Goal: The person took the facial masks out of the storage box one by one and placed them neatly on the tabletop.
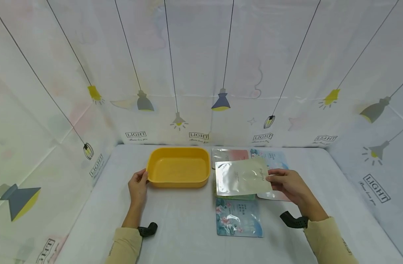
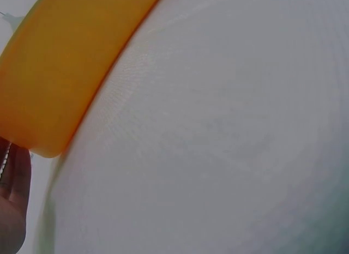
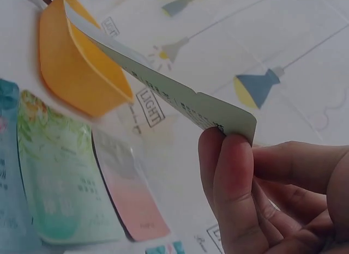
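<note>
My left hand (image 1: 137, 186) rests at the left end of a yellow plastic tray (image 1: 178, 185), its fingertips at the outer wall and rim. In the left wrist view its fingers (image 2: 20, 175) look straight beside the tray's end. With thumb and fingers, my right hand (image 1: 289, 184) pinches the right edge of a pale, shiny face mask packet (image 1: 242, 178). That packet is raised and tilted over other packets, hiding parts of them. Among these are a green packet (image 3: 65, 177) and a pink-and-white one (image 3: 131, 188). A blue floral packet (image 1: 239, 218) lies nearest me.
Behind the held packet lie another pink-and-white packet (image 1: 239, 154) and a blue floral packet (image 1: 276, 159). A white cloth (image 1: 175, 227) covers the table. A curtain (image 1: 201, 73) printed with hanging lamps stands along the back and sides.
</note>
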`<state>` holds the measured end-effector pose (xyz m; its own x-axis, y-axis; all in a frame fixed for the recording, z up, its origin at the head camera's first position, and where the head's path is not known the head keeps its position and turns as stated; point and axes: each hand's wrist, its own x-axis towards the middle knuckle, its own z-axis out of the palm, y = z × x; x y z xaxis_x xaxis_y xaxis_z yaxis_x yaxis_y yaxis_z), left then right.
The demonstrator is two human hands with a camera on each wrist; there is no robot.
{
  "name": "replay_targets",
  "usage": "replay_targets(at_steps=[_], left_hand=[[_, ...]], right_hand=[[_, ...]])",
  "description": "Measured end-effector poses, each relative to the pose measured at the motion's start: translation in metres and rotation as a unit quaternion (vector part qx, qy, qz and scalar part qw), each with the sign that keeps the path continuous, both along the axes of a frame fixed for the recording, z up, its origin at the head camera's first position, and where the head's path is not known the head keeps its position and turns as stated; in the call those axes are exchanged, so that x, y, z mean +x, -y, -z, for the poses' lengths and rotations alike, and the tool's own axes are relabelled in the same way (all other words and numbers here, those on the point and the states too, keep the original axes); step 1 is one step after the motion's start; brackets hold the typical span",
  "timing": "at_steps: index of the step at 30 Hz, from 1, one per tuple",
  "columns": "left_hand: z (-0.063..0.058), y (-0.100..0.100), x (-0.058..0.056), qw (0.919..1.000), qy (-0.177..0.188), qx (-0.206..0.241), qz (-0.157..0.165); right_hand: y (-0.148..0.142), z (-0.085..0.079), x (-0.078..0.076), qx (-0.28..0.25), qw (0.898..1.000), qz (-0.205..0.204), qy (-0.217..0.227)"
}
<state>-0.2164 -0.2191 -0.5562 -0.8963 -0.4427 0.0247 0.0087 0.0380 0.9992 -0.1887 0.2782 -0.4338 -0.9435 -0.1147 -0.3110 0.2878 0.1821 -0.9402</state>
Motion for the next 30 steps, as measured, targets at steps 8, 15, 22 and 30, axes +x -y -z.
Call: replay_targets(at_steps=[8,15,22,30], left_hand=[[-0.001,-0.002,0.004,0.9999,0.009,0.008,0.003],[-0.004,-0.002,0.001,0.9999,0.005,0.012,0.005],[-0.002,-0.002,0.001,1.0000,0.005,0.008,0.001],[-0.002,-0.001,0.000,0.9998,-0.005,0.019,-0.002]], right_hand=[[-0.034,0.010,0.020,-0.007,1.000,0.007,0.014],[-0.054,0.027,0.033,0.007,0.999,0.030,0.043],[-0.078,0.046,0.050,0.001,0.996,0.048,0.081],[-0.103,0.062,0.064,0.043,0.991,0.054,0.114]])
